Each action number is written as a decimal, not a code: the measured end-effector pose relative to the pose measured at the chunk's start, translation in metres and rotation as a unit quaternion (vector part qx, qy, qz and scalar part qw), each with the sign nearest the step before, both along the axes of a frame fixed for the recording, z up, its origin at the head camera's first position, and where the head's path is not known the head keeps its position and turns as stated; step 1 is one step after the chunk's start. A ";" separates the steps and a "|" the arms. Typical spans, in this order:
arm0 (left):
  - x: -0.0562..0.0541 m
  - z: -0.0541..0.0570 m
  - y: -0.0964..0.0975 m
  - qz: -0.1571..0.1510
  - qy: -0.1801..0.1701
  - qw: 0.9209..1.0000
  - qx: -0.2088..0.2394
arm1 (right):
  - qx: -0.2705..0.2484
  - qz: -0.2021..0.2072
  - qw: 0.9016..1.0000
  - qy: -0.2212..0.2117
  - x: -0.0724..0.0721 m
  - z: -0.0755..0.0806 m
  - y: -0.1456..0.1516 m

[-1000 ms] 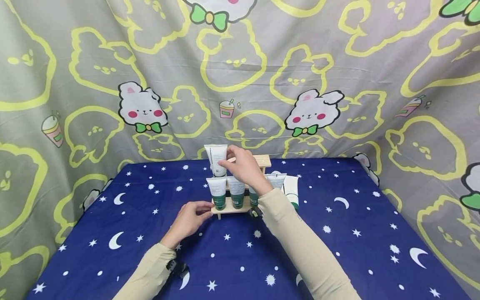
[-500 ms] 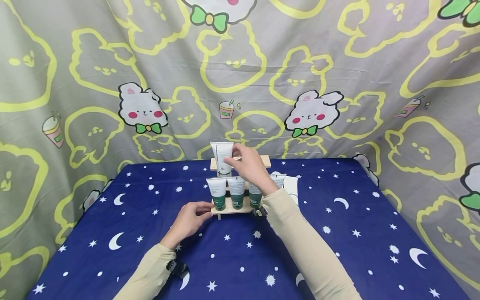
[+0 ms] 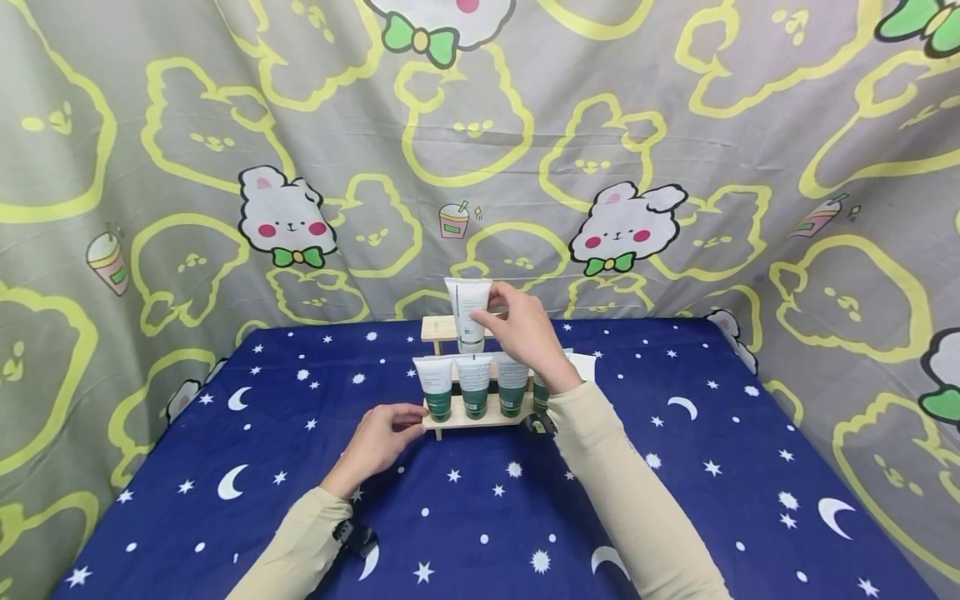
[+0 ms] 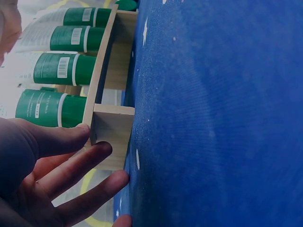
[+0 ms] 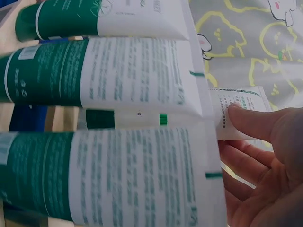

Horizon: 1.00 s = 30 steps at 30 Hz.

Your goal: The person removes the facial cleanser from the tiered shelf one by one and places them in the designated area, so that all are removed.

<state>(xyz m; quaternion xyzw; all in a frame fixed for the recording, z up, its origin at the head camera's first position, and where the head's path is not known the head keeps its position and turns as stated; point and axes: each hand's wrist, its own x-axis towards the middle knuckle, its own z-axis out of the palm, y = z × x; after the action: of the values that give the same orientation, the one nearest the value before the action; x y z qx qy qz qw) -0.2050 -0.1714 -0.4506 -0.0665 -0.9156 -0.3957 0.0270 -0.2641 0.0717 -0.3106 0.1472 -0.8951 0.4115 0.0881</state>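
Observation:
A white squeeze tube (image 3: 468,310) is pinched between the thumb and fingers of my right hand (image 3: 525,329), upright above the middle of a tiered wooden rack (image 3: 453,423). In the right wrist view, the thumb presses the printed face of this tube (image 5: 226,113) near its flat end. My left hand (image 3: 381,439) pinches the left corner of the rack's front shelf; the left wrist view shows thumb above and index finger beneath the shelf edge. Several green-and-white tubes (image 3: 474,387) stand in a row on that shelf, caps down. My right wrist partly covers the rightmost one.
At the rack's right, another white tube (image 3: 585,367) shows behind my right sleeve. The rack's raised back shelf (image 3: 437,328) rises behind the row. A dark blue star-patterned cloth (image 3: 300,417) covers the table, and a grey cartoon curtain (image 3: 360,125) hangs behind.
My right hand has carried the white tube rightward and slightly up, from the rack's left end to its middle. My left hand has stayed at the shelf corner.

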 end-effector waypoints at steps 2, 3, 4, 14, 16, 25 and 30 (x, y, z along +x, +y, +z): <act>0.000 0.000 0.000 -0.001 0.001 1.000 -0.001 | 0.001 -0.006 1.000 -0.001 0.000 0.001 0.005; 0.000 0.000 0.000 -0.001 0.001 1.000 -0.001 | 0.002 -0.009 1.000 -0.002 0.000 0.002 0.007; 0.000 -0.001 0.000 -0.001 0.000 1.000 -0.001 | 0.002 -0.011 1.000 -0.002 0.000 0.002 0.009; 0.000 0.000 0.000 0.002 -0.003 1.000 0.000 | -0.020 -0.027 0.999 0.008 0.003 0.008 0.033; 0.000 -0.001 0.000 0.001 0.001 1.000 -0.002 | -0.027 -0.031 0.999 0.010 0.004 0.009 0.038; 0.000 -0.001 -0.001 0.002 0.000 1.000 -0.002 | -0.036 -0.057 0.998 0.012 0.003 0.006 0.063; 0.000 -0.001 -0.001 0.003 0.000 1.000 -0.001 | -0.044 -0.072 0.996 0.015 0.004 0.003 0.078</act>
<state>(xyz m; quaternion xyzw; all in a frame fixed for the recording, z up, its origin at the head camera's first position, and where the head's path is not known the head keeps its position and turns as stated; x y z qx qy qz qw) -0.2051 -0.1720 -0.4513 -0.0642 -0.9163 -0.3943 0.0281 -0.2606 0.1496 -0.3081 0.0845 -0.8830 0.4410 0.1370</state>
